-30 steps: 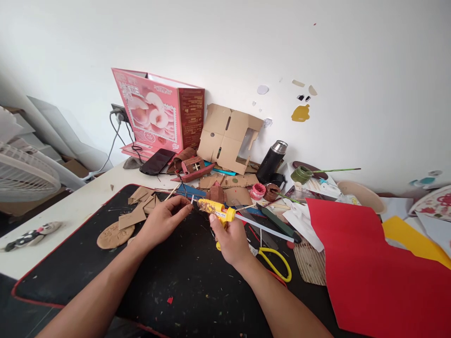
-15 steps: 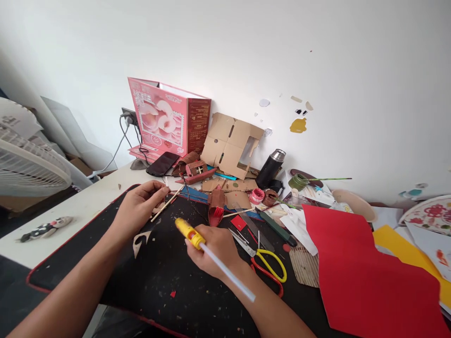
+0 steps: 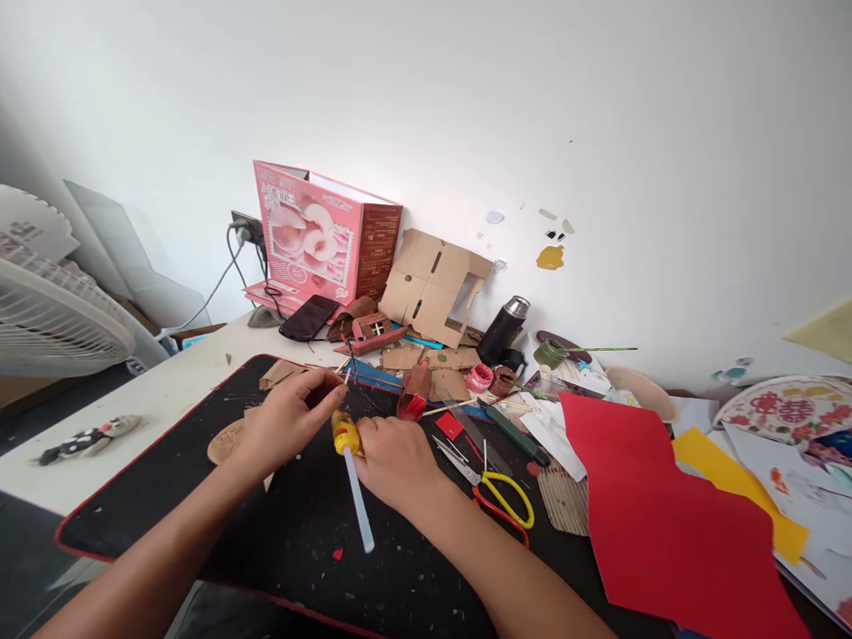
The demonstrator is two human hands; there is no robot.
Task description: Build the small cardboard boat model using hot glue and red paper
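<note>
My right hand is closed around a yellow glue gun. A long translucent glue stick sticks out of its rear toward me. Just to the left, my left hand pinches a small thin white piece between thumb and fingertips, close to the glue gun's front end. Under the left wrist lies a cut piece of brown cardboard, partly covered. Beyond my hands stand a small red-brown model boat and a second dark red boat-shaped piece.
On the black mat to the right lie scissors, a green-handled cutter and red paper. Paint jars, a black flask, a phone and a pink box stand or lie behind.
My left hand has moved right and closer to the glue gun with the white piece. The glue gun has turned, so its stick now points more toward me. The view has shifted slightly.
</note>
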